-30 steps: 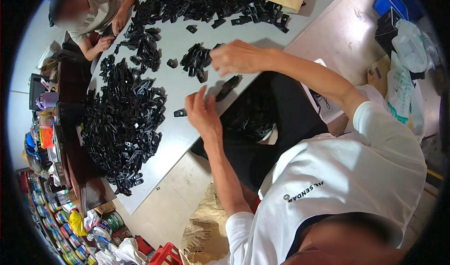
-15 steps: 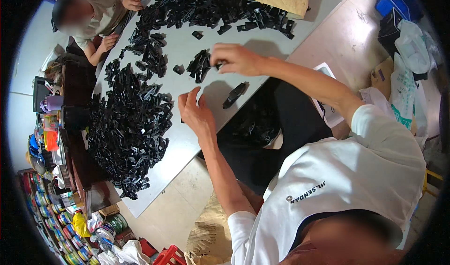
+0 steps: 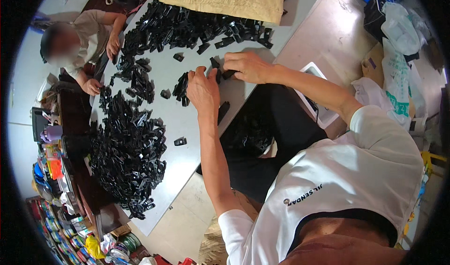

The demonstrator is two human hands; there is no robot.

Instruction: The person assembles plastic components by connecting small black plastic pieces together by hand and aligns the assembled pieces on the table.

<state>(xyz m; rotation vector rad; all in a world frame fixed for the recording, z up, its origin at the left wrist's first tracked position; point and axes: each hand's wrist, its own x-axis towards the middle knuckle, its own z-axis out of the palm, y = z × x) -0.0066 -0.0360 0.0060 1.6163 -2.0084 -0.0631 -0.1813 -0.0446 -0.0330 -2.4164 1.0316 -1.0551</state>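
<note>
My right hand is closed on a small black plastic piece, pinched between thumb and fingers above the near table edge. Just to its left, my left hand is bent with its fingertips down; what they hold, if anything, is hidden. Between the two hands another black plastic piece shows. A small row of black pieces lies against the left side of my left hand. Partly behind my left wrist is a dark elongated piece. One single piece rests alone on the table.
Large heaps of black pieces cover the table's left and far side. A tan sack lies over the far heap. Across the table sits another person, hands by the heap's edge. A white tray is at right.
My left hand has moved right and farther away, close to my right hand, uncovering a single piece on the table. The whole view has shifted a little. The other person's hands have lowered.
</note>
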